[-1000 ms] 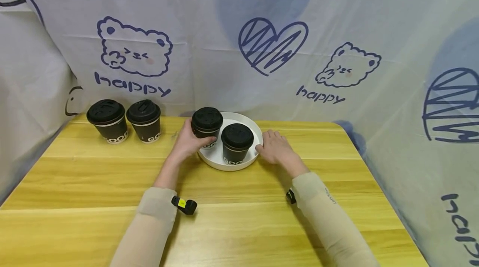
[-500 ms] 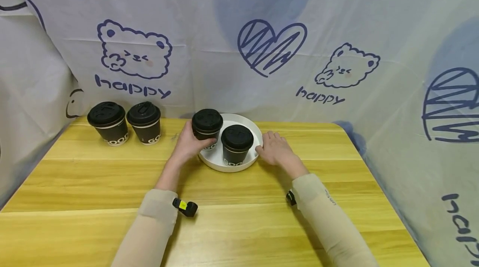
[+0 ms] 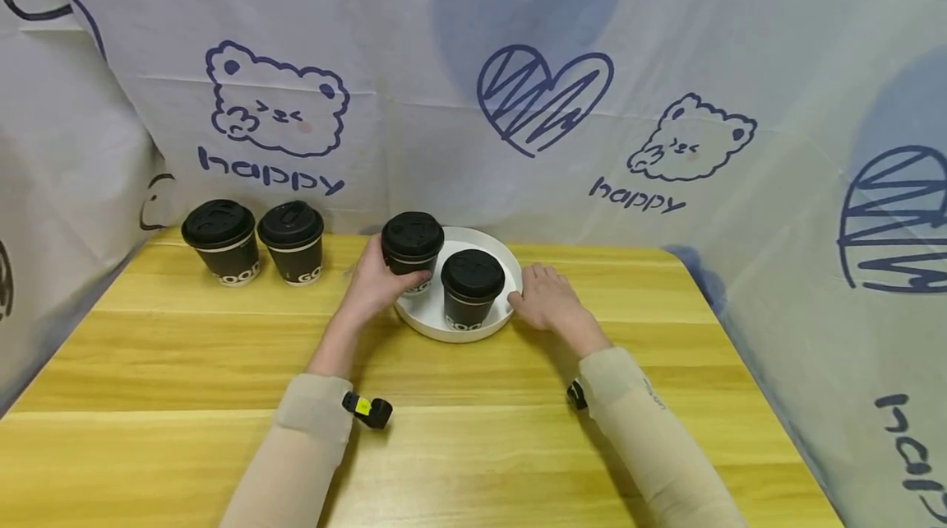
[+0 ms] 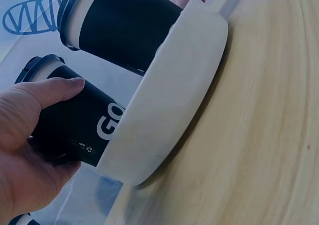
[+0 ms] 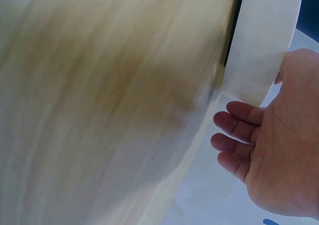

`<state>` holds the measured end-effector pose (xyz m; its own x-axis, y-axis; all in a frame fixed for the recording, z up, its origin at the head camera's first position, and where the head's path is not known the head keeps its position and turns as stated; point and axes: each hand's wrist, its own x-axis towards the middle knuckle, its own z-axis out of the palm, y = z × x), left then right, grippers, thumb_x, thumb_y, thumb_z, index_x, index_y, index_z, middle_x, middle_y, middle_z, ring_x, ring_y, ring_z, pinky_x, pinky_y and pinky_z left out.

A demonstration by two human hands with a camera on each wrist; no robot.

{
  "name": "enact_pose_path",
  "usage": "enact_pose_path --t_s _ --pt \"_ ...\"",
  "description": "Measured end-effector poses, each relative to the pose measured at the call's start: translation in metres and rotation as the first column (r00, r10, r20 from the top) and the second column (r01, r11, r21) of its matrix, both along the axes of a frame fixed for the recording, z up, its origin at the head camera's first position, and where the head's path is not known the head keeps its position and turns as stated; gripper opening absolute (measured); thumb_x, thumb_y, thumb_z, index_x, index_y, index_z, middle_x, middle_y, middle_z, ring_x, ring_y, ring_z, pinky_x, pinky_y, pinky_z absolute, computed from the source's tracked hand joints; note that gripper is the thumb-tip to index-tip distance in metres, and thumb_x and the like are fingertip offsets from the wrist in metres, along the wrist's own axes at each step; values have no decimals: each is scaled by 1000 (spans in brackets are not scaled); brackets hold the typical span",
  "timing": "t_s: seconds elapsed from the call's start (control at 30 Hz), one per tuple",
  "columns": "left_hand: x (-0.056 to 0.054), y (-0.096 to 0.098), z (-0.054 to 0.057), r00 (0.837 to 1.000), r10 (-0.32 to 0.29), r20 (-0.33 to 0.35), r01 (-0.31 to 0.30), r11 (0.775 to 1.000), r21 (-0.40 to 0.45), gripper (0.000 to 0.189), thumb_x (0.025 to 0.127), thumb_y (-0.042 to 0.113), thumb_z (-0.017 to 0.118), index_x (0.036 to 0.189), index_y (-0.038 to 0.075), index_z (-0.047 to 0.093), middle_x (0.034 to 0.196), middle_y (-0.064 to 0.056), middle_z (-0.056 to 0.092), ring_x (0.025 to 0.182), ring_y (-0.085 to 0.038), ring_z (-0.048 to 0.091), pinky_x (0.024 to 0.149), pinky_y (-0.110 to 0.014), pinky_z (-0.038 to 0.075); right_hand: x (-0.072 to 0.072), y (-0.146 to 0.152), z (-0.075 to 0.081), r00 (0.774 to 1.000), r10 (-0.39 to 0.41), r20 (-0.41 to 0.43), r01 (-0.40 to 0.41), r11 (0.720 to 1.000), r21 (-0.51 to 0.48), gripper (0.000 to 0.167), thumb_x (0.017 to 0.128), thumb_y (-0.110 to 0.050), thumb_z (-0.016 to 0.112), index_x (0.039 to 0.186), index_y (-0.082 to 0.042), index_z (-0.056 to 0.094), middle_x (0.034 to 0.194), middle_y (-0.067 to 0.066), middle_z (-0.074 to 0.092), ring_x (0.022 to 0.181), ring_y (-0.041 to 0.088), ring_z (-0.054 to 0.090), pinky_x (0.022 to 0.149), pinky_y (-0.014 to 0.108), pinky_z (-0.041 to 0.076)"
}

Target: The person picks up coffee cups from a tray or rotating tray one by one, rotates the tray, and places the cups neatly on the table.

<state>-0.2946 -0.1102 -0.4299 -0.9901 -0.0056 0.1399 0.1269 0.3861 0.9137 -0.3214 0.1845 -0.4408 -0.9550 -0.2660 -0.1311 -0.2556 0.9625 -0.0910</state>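
Note:
My left hand grips a black paper coffee cup with a black lid, thumb across its front. That cup stands in the left part of a round white tray. A second lidded coffee cup stands upright in the tray, just right of it. In the left wrist view, the held cup's lower end is partly hidden behind the tray wall. My right hand holds the tray's right rim, thumb over the wall and fingers curled outside it.
Two more lidded coffee cups, one at the far left and one beside it, stand near the back edge of the wooden table. A printed white cloth hangs right behind the table and along its sides.

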Motion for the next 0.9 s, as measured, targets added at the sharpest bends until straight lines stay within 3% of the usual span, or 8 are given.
enact_pose_path --t_s 0.4,0.9 --pt "6 -2 8 999 17 -35 -17 1000 16 91 80 13 89 151 -5 35 149 -26 48 141 -41 44 122 -54 31 2 0 -2 1000 -5 0 5 1000 -8 62 106 -40 43 147 6 42 148 22 46 138 38 41 118 53 33" --pt "21 -11 15 999 30 -28 -29 999 36 94 80 15 89 154 -4 33 153 -25 45 145 -40 40 123 -54 28 1 0 -4 1000 -12 11 12 999 -30 64 104 -39 42 147 8 41 146 24 47 135 40 42 117 54 34"
